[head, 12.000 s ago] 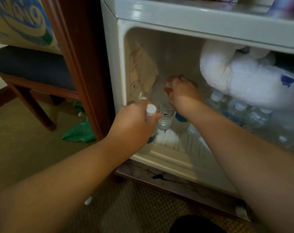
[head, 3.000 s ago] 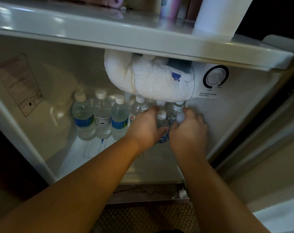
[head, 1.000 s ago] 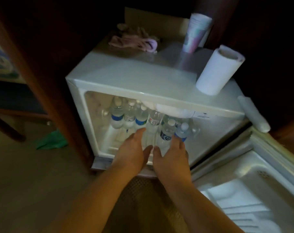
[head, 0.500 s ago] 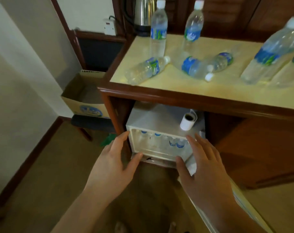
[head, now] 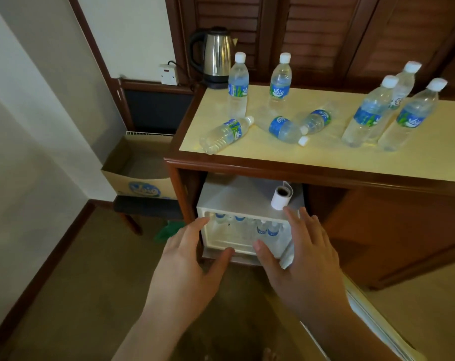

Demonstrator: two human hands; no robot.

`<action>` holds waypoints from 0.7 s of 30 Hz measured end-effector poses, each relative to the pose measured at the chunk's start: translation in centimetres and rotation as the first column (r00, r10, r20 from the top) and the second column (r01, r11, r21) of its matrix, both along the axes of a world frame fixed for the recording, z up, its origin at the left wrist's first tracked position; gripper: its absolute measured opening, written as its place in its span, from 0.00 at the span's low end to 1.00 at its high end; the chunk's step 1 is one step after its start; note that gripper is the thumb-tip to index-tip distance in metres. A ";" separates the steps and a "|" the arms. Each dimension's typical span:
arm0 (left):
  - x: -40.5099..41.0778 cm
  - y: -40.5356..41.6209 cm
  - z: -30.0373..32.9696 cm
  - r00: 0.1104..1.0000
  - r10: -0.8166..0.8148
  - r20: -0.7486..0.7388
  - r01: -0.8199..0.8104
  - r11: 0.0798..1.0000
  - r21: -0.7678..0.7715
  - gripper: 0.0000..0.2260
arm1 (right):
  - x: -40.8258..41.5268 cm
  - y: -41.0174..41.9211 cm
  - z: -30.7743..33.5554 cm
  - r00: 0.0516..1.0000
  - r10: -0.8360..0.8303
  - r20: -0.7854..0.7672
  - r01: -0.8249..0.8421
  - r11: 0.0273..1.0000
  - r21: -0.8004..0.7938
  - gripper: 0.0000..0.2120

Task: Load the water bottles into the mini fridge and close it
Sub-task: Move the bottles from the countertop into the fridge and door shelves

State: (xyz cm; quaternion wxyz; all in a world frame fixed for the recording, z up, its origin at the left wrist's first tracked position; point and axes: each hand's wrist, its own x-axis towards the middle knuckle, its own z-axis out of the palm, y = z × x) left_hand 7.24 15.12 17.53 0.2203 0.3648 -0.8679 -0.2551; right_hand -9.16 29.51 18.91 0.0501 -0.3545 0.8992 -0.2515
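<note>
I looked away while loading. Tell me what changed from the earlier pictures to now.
Both hands let go of the bottles inside the fridge and drew back out; the left hand and right hand now hover open and empty before it. The view pulled back and up, showing more bottles on the counter. Unchanged: the door hangs open, and the paper roll sits on the fridge.
</note>
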 end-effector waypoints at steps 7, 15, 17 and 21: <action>2.8 -4.4 2.3 1.000 -0.008 0.015 0.008 1.000 0.010 0.39 | 4.1 -4.0 1.1 1.000 -0.003 -0.018 0.004 0.999 0.053 0.48; 1.1 -7.1 3.0 0.999 -0.033 -0.041 0.035 0.998 0.047 0.39 | 2.5 -6.3 2.2 0.996 -0.055 -0.070 0.058 0.997 0.045 0.47; -0.5 -7.8 2.9 0.998 -0.044 -0.033 0.046 0.998 0.045 0.37 | 1.0 -6.7 2.3 0.994 -0.077 -0.076 0.081 0.996 0.045 0.47; -4.5 -9.3 2.6 0.999 -0.051 -0.017 0.052 0.998 0.041 0.35 | -3.1 -7.8 2.3 0.993 -0.104 -0.060 0.106 0.994 0.018 0.47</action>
